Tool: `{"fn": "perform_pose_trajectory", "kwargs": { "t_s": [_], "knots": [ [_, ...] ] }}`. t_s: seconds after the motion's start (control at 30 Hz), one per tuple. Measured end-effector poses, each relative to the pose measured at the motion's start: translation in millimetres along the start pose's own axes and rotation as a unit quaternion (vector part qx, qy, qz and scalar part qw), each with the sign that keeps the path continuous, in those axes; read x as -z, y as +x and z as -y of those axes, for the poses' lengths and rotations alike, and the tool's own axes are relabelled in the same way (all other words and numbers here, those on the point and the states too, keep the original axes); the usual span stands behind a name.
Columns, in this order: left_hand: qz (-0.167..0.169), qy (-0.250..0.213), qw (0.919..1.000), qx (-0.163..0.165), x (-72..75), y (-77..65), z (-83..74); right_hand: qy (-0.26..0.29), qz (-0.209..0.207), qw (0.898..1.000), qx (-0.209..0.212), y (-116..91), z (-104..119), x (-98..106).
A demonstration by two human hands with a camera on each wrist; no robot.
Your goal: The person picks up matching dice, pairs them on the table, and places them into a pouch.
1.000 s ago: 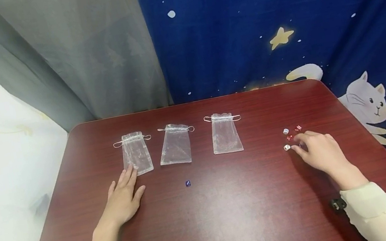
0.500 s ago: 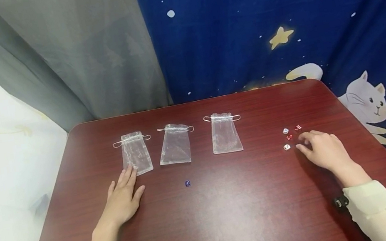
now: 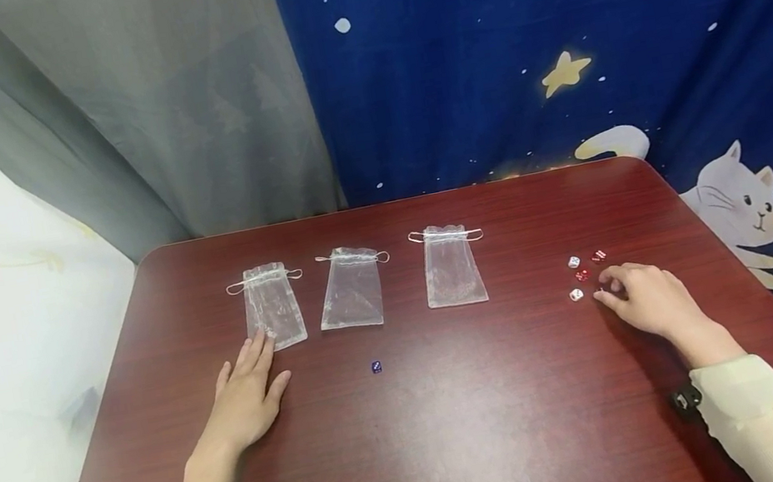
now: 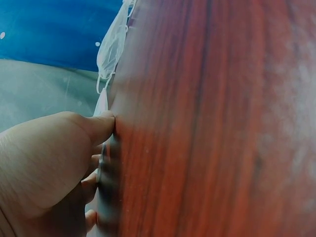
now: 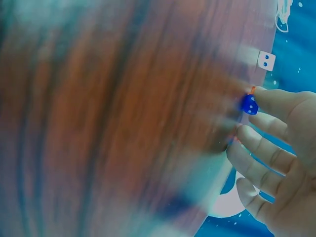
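My left hand [image 3: 248, 402] lies flat with its fingers spread, fingertips touching the lower edge of the leftmost sheer drawstring bag [image 3: 274, 305]. Over at the right, my right hand [image 3: 646, 301] is low at the table, thumb and index finger pinching a blue die [image 5: 251, 105]; in the head view the hand mostly hides that die. Just beyond the fingertips lie a white die [image 3: 576, 295], a red die [image 3: 583, 276], a second white die [image 3: 574, 262] and a second red die [image 3: 599, 255]. Another blue die [image 3: 376, 367] sits alone near the middle.
A second sheer bag [image 3: 350, 290] and a third sheer bag [image 3: 452, 268] lie flat along the far side of the dark red table [image 3: 435, 452]. Curtains [image 3: 452, 79] hang behind it. A white surface [image 3: 7, 335] borders the left side.
My right hand has drawn back slightly to the right from the white and red dice, then stayed nearly still. The left hand and the bags have kept their places.
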State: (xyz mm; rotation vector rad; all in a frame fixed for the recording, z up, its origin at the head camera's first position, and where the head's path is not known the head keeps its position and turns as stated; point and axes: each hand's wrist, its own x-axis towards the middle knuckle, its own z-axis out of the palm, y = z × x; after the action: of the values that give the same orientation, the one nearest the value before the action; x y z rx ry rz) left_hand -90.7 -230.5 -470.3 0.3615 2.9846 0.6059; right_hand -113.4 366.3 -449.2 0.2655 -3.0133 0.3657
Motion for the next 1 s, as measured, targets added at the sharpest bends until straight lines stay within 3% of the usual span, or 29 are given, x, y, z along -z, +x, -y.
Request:
{"fn": "perform_pose_trajectory", "kwargs": {
  "t_s": [0.4,0.67,1.0],
  "knots": [
    [-0.007,0.0,1.0,0.0,-1.0,0.0,0.5,-0.02,-0.019,0.999,0.033,-1.9,-1.8,-0.5],
    [-0.008,-0.002,1.0,0.002,-1.3,-0.9,0.8,-0.016,-0.014,0.999,0.03,-1.9,0.1,0.9],
    [-0.011,-0.002,0.9999,0.002,-0.2,-2.3,-0.9,-0.018,-0.054,0.997,0.05,-1.1,3.3,9.0]
  ]
}}
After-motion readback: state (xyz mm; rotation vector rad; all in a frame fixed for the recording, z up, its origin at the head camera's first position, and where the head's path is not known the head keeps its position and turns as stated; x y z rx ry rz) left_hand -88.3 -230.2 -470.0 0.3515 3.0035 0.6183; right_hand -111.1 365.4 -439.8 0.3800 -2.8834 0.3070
